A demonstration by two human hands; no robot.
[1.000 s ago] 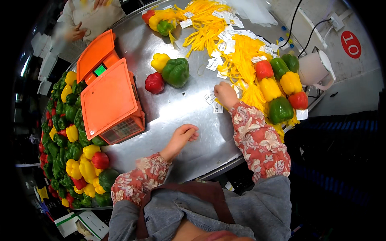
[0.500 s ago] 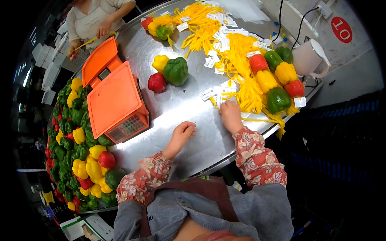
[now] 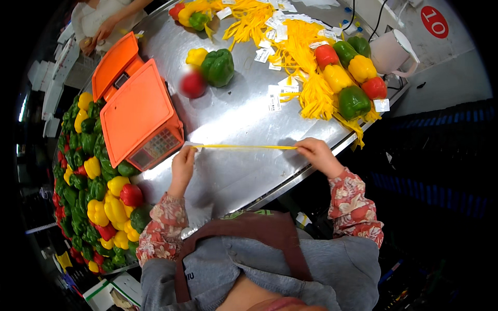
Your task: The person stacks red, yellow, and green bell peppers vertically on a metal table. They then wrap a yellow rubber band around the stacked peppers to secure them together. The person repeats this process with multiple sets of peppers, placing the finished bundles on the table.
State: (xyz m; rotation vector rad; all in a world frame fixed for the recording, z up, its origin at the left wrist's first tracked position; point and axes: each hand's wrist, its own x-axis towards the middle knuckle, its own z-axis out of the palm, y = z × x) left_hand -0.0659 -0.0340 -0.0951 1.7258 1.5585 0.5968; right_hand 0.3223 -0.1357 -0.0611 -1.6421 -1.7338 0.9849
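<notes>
Fingers (image 3: 306, 146) moved wider apart, yellow strip (image 3: 249, 146) now taut between them

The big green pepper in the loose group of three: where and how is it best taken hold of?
Best around the broad, rounded body of the green pepper, probably from the right: the yellow pepper and red pepper crowd its left, while its right side is exposed.
</notes>
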